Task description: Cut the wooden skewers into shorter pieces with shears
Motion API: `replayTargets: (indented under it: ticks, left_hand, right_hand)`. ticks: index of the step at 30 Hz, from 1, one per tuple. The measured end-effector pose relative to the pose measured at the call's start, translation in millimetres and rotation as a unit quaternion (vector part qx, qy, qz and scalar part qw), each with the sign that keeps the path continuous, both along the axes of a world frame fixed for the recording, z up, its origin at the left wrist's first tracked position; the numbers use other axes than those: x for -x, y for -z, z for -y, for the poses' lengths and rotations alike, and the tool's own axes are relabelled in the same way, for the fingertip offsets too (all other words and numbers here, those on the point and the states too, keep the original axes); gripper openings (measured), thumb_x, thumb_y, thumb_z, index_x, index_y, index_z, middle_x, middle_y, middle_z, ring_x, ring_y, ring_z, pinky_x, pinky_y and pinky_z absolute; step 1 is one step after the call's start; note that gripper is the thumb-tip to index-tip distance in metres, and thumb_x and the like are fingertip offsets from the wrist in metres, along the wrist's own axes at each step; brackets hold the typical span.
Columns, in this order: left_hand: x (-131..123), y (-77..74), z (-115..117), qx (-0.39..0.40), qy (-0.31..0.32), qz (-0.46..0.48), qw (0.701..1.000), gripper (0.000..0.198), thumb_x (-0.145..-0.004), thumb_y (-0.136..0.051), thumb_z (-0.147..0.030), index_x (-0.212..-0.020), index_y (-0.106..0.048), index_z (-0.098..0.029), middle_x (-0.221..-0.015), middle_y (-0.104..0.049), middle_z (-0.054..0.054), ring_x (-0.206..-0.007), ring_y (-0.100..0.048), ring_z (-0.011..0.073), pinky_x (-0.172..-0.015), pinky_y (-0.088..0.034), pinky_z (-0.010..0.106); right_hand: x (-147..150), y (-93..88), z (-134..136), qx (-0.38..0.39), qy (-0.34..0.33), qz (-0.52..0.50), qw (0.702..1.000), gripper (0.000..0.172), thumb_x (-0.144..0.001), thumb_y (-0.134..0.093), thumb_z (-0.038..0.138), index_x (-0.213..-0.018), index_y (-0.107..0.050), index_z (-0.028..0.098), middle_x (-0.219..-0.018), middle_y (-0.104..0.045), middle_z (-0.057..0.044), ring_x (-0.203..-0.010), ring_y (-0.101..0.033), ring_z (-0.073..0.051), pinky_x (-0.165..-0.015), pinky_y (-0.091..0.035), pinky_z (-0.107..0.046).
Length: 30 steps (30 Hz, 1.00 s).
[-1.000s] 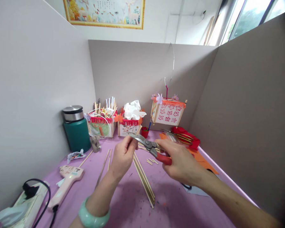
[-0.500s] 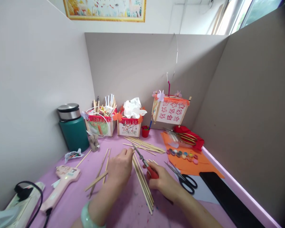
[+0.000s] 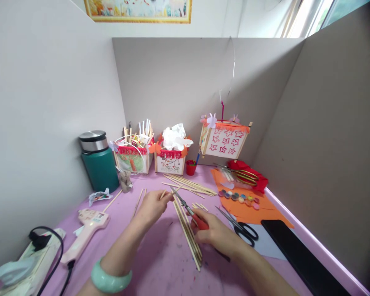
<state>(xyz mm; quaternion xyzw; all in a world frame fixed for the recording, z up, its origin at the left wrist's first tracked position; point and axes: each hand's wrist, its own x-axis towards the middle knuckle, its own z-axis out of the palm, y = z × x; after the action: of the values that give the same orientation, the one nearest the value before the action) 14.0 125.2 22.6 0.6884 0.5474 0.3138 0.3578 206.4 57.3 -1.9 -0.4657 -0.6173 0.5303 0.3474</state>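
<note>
My left hand [image 3: 154,209], with a pale green bangle [image 3: 111,279] on its wrist, pinches a thin wooden stick [image 3: 163,194], mostly hidden by the fingers. My right hand [image 3: 214,228] is wrapped round red-handled scissors [image 3: 184,202]. Their blades point up and left, close to my left fingertips. A stick end shows by the blade tips; whether the blades touch it I cannot tell. Below the scissors lies a bundle of long wooden sticks [image 3: 188,238]. Several short cut sticks [image 3: 200,206] lie just beyond my right hand.
More sticks [image 3: 191,185] lie further back. A pink glue gun [image 3: 88,232], power strip [image 3: 33,263] and green flask [image 3: 100,166] stand left. Right are black-handled scissors [image 3: 245,230], a black slab [image 3: 292,246] and paint pots [image 3: 239,197]. A paper lantern [image 3: 225,139] hangs behind.
My left hand has turned, and its forearm has swung left. The long stick end that stuck out below the wrist no longer shows there. My right hand still grips the scissors.
</note>
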Motion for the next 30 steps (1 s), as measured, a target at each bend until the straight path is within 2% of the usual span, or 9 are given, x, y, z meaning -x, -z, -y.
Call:
replayTargets:
  ticks: [2, 5, 8, 11, 16, 20, 23, 26, 30]
  left_hand:
    - [2, 1.2, -1, 0.039, 0.011, 0.037, 0.999, 0.037, -0.08, -0.043, -0.045, -0.077, -0.064, -0.015, -0.042, -0.037, -0.008, -0.04, -0.03, 0.0091, -0.047, -0.025, 0.023]
    - [2, 2.5, -1, 0.038, 0.012, 0.047, 0.998, 0.039, -0.078, -0.044, -0.048, -0.076, -0.063, -0.014, -0.043, -0.039, -0.008, -0.04, -0.03, 0.0085, -0.046, -0.025, 0.022]
    - [1, 2.9, 0, -0.011, 0.001, 0.008, 1.0, 0.038, -0.079, -0.043, -0.046, -0.072, -0.063, -0.015, -0.047, -0.046, -0.005, -0.045, -0.04, 0.0105, -0.049, -0.028, 0.023]
    - [-2, 4.3, 1, -0.066, -0.027, -0.049, 0.996, 0.039, -0.081, -0.041, -0.043, -0.06, -0.059, -0.017, -0.05, -0.052, -0.002, -0.053, -0.048, 0.0129, -0.055, -0.031, 0.024]
    - [-6, 9.0, 6, -0.144, -0.053, -0.133, 0.979, 0.031, -0.083, -0.043, -0.036, -0.062, -0.059, -0.019, -0.055, -0.057, -0.001, -0.054, -0.048, 0.0122, -0.056, -0.027, 0.024]
    - [-6, 9.5, 8, -0.156, -0.053, -0.165, 0.972, 0.035, -0.086, -0.039, -0.034, -0.063, -0.06, -0.02, -0.053, -0.057, 0.0, -0.052, -0.049, 0.0121, -0.057, -0.028, 0.023]
    - [-6, 6.7, 7, -0.146, -0.042, -0.149, 0.977, 0.039, -0.086, -0.039, -0.037, -0.057, -0.058, -0.018, -0.051, -0.056, 0.001, -0.051, -0.048, 0.0122, -0.057, -0.029, 0.023]
    - [-2, 4.5, 5, -0.096, -0.027, -0.098, 0.99, 0.044, -0.083, -0.042, -0.042, -0.05, -0.056, -0.017, -0.045, -0.052, 0.0, -0.047, -0.045, 0.0116, -0.054, -0.03, 0.023]
    - [5, 6.7, 0, -0.008, 0.008, -0.019, 1.0, 0.043, -0.078, -0.045, -0.049, -0.062, -0.065, -0.015, -0.049, -0.056, -0.001, -0.04, -0.04, 0.01, -0.047, -0.028, 0.023]
  right_hand:
    - [0, -0.1, 0, -0.001, 0.002, 0.008, 1.0, 0.029, -0.057, -0.056, 0.01, -0.085, -0.053, 0.018, -0.073, -0.045, 0.006, -0.065, -0.04, -0.01, -0.056, -0.029, -0.022]
    - [1, 1.0, 0, 0.001, 0.004, 0.01, 1.0, 0.032, -0.057, -0.055, 0.011, -0.088, -0.054, 0.018, -0.074, -0.047, 0.005, -0.066, -0.041, -0.011, -0.056, -0.03, -0.022]
    - [3, 3.1, -3, -0.012, 0.012, 0.03, 0.999, 0.029, -0.055, -0.053, 0.011, -0.083, -0.054, 0.018, -0.072, -0.046, 0.005, -0.064, -0.04, -0.011, -0.054, -0.028, -0.022]
    - [5, 3.8, -7, -0.023, 0.029, 0.058, 0.998, 0.027, -0.052, -0.052, 0.01, -0.078, -0.052, 0.018, -0.069, -0.043, 0.005, -0.062, -0.038, -0.011, -0.052, -0.025, -0.022]
    - [4, 2.5, -9, -0.004, 0.01, 0.047, 0.999, 0.022, -0.055, -0.053, 0.011, -0.076, -0.05, 0.019, -0.068, -0.043, 0.005, -0.061, -0.038, -0.01, -0.053, -0.026, -0.022]
    - [1, 4.0, -7, -0.001, 0.009, 0.021, 1.0, 0.023, -0.057, -0.054, 0.011, -0.078, -0.05, 0.019, -0.071, -0.044, 0.005, -0.063, -0.038, -0.01, -0.054, -0.028, -0.021]
    - [-1, 3.0, -4, 0.019, 0.0, 0.002, 1.0, 0.025, -0.058, -0.054, 0.012, -0.082, -0.05, 0.019, -0.072, -0.045, 0.005, -0.064, -0.039, -0.01, -0.054, -0.028, -0.021]
    - [-1, -0.2, -2, 0.03, -0.01, -0.007, 0.999, 0.026, -0.057, -0.054, 0.012, -0.082, -0.05, 0.019, -0.073, -0.045, 0.005, -0.064, -0.039, -0.01, -0.054, -0.028, -0.021]
    - [0, -1.8, -1, 0.026, -0.012, -0.002, 1.0, 0.026, -0.057, -0.055, 0.012, -0.081, -0.049, 0.019, -0.073, -0.046, 0.005, -0.065, -0.039, -0.01, -0.056, -0.029, -0.02]
